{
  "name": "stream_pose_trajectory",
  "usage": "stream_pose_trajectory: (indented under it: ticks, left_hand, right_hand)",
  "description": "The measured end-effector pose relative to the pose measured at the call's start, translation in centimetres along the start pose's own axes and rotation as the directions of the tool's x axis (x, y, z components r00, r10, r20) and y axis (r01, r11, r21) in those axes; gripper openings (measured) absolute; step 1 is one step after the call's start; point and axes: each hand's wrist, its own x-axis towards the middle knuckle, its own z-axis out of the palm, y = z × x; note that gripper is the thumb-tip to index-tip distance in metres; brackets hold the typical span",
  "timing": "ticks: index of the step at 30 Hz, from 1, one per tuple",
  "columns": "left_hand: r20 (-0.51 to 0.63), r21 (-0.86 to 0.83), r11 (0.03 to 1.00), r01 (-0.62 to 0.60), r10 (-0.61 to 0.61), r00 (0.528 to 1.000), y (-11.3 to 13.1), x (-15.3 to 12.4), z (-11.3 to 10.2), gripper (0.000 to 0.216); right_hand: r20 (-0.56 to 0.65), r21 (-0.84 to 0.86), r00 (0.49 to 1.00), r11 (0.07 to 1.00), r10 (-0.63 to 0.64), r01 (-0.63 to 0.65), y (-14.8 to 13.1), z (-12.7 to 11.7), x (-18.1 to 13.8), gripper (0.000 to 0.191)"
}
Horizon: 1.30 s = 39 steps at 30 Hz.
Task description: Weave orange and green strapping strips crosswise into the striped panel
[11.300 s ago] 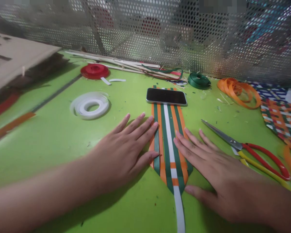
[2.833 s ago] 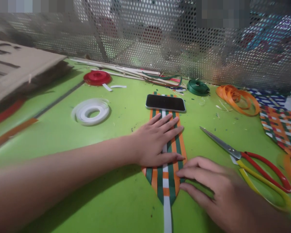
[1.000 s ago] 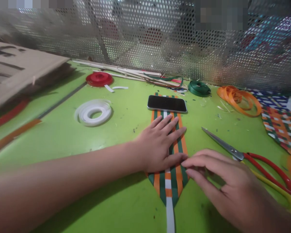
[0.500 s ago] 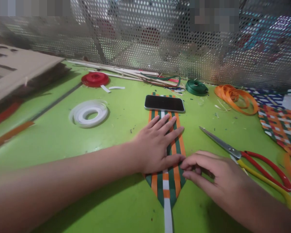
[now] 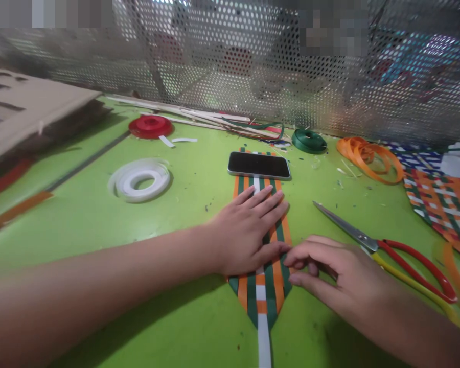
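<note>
Figure: Two hands on a woven band (image 5: 266, 294) of green, orange and white strips, lower centre of the frame.
The woven band lies flat on the green table (image 5: 80, 220), pointed end nearest. The left hand (image 5: 245, 235) rests on it palm down, fingers spread flat. The right hand (image 5: 341, 276), fingers curled, meets its right edge beside the left thumb — whether it pinches a strip cannot be told. Scissors (image 5: 387, 250) lie at right; farther up, a phone (image 5: 259, 165) sits across the band's far end.

No readable text anywhere, only blurred, illegible dark marks on the cardboard (image 5: 34, 107) at the left.
</note>
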Motion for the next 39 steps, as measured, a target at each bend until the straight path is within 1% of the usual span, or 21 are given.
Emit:
stream_pose_trajectory:
  ticks: [3,7,9,14,19,23,27,29,33,35,37,39]
  left_hand:
    - [-0.004,-0.006,1.000,0.007,-0.007,1.000,0.1,0.0,-0.1,0.085]
    - [0.005,-0.013,1.000,0.014,-0.013,1.000,0.2,-0.1,-0.1,0.085]
    - [-0.004,-0.009,1.000,0.014,-0.014,1.000,0.2,-0.2,0.0,0.085]
    - [-0.010,-0.005,1.000,0.006,-0.006,1.000,0.1,-0.3,0.1,0.087]
    - [0.021,-0.019,1.000,0.020,-0.019,1.000,0.3,-0.3,-0.3,0.088]
    - [0.045,-0.012,0.999,0.035,-0.035,0.998,0.6,-0.4,-0.6,0.088]
    - [0.047,-0.001,0.999,0.036,-0.036,0.998,0.6,-0.4,-0.7,0.087]
    - [0.053,0.001,0.999,0.039,-0.039,0.998,0.6,-0.3,-0.7,0.087]
    - [0.064,0.000,0.999,0.046,-0.046,0.997,0.6,-0.2,-0.7,0.087]
    - [0.056,-0.005,0.999,0.042,-0.041,0.998,0.5,-0.3,-0.6,0.086]
    - [0.037,-0.012,0.999,0.031,-0.031,0.999,0.5,-0.3,-0.5,0.086]
    - [0.013,-0.021,1.000,0.018,-0.018,1.000,0.4,-0.4,-0.3,0.086]
  right_hand:
    - [-0.004,0.004,1.000,1.000,0.006,-0.006,-0.1,0.1,0.0,0.009]
    - [-0.055,-0.021,0.998,1.000,-0.004,0.003,-0.2,0.3,0.0,0.009]
    - [-0.058,-0.015,0.998,1.000,-0.008,0.007,-0.2,0.3,0.1,0.008]
    - [0.014,0.008,1.000,1.000,0.025,-0.025,-0.1,0.0,0.1,0.008]
    - [0.034,0.014,0.997,0.997,0.069,-0.070,-0.3,-0.2,-0.2,0.007]
    - [0.047,0.013,0.996,0.997,0.075,-0.076,-0.3,-0.1,-0.2,0.009]
    - [-0.019,-0.060,0.996,0.994,0.086,-0.087,-0.2,0.7,-0.2,0.012]
    - [-0.064,-0.099,0.996,0.992,0.067,-0.073,-0.3,1.3,-0.4,0.016]
    - [-0.211,-0.185,0.977,0.981,0.019,-0.059,-0.6,2.7,-0.8,0.021]
    - [-0.229,-0.205,0.973,0.978,-0.011,-0.037,-0.7,3.1,-0.9,0.021]
    - [-0.216,-0.210,0.976,0.978,-0.041,-0.005,-0.7,3.3,-0.9,0.023]
    - [-0.231,-0.219,0.972,0.976,-0.047,-0.005,-0.5,3.2,-0.9,0.024]
